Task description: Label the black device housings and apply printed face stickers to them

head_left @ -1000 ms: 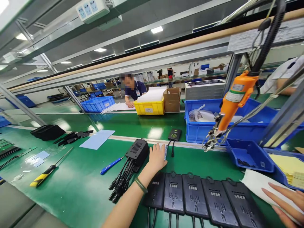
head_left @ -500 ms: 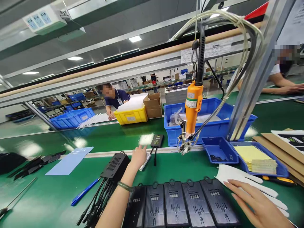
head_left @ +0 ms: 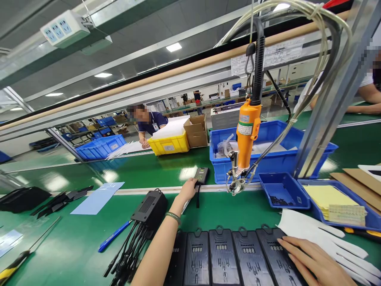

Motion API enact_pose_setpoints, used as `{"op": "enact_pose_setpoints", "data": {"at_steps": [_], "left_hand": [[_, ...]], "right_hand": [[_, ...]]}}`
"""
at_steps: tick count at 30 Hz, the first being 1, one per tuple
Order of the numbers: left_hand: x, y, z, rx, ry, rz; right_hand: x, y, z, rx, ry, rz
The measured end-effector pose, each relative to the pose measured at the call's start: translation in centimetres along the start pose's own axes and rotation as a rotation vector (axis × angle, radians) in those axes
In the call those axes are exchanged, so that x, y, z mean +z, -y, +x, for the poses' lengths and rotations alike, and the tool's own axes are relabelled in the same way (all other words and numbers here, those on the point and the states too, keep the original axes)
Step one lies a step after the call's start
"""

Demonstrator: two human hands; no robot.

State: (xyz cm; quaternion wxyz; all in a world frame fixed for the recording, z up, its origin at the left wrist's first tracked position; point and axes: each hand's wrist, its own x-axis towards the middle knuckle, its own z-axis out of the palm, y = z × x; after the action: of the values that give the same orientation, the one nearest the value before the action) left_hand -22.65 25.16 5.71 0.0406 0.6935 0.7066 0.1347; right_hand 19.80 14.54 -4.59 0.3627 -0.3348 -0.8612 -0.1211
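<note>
The small box (head_left: 202, 174) is lying on the table (head_left: 74, 246) just beyond the pale strip (head_left: 131, 192), and its near left side is being met by the narrowed fingers of the left hand (head_left: 187, 190); whether it is being gripped or only touched cannot be told at this angle. A white item (head_left: 185, 207) is being mostly covered by the same hand. The right hand (head_left: 315, 260) is being held loosely spread, nothing gripped, its fingertips being laid over the rightmost of five black units (head_left: 222, 258), perhaps for steadiness. The units are being kept side by side, displays up, presumably so that each can be read and reached. The driver (head_left: 248, 131) is being hung from above, likely to spare table room. On the right, space is being tightened by the glove (head_left: 312, 228) and small tray (head_left: 276, 184); behind the driver, reach is being limited by the bin's wall (head_left: 226, 171). Wider room is being left between the units and the strip, and left of the blue pen (head_left: 114, 236).
</note>
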Motion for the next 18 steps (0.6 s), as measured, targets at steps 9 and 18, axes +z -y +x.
{"op": "enact_pose_setpoints", "data": {"at_steps": [9,18], "left_hand": [[-1.0,-0.8,-0.5,0.073,0.032,0.083],[-2.1,1.5,-7.9,0.253,-0.323,-0.040]], "right_hand": [[-2.4,1.9,1.6,0.097,0.070,0.053],[-13.5,-8.5,0.1,0.678,0.081,-0.647]]}}
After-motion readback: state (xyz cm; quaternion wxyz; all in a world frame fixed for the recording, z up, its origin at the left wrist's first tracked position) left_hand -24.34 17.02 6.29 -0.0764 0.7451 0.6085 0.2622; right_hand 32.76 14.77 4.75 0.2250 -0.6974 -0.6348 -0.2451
